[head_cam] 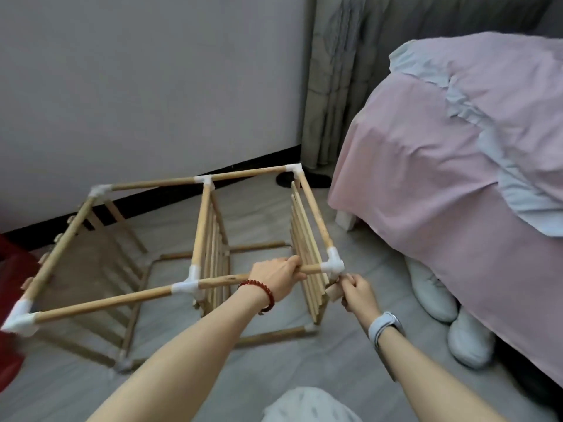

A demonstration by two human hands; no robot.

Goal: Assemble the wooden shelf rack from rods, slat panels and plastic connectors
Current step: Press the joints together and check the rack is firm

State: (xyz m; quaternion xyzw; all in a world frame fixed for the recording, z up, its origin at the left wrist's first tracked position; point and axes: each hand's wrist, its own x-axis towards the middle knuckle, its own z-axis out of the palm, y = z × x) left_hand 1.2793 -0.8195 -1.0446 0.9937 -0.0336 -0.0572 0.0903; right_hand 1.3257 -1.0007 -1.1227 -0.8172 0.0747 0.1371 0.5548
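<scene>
Rack (210, 226) sideways, long axis left-right

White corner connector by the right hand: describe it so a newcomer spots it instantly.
Start at the pink-covered bed; the wooden rack stands left of it. The connector caps the rack's near top corner nearest the bed, between left hand and right hand.

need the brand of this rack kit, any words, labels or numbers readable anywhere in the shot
None: no readable text anywhere in this view.
Wooden rack and white connectors: no print or labels visible.
Wristband on the right arm: no markings show.
Pink bedding: plain.
</scene>
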